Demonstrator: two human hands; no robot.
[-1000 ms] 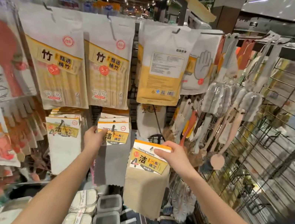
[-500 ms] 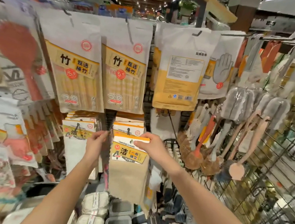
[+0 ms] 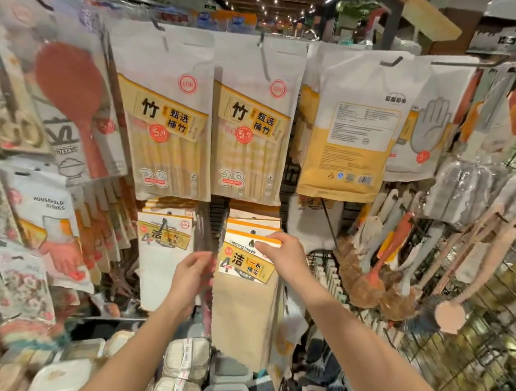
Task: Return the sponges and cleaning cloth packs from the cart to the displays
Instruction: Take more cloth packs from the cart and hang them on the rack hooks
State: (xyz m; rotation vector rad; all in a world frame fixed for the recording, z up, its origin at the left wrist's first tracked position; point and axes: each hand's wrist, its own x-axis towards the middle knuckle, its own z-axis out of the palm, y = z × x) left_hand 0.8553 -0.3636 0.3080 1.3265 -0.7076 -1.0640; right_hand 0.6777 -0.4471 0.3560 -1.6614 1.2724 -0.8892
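Orange and white card tops the cleaning cloth pack [image 3: 247, 261]. The right hand [image 3: 287, 258] pinches that card by its top edge, at the front of a row of matching packs [image 3: 252, 220] on a peg. The tan cloth hangs down below the card.

This looks like the hanging step. The pack is up at its display, but I think it may not be fully on the peg yet. Next, the hole in the card must slide over the peg tip, and then the fingers can let go.

The left hand [image 3: 190, 274] is just beside the pack, fingers bent against a thin dark cloth strip [image 3: 208, 292]. It is too blurry to tell if it grips the strip.

Big bamboo packs [image 3: 250, 132] hang just above and could bump the hand. Brushes [image 3: 371, 282] hang to the right, and sponges [image 3: 186, 357] sit below.
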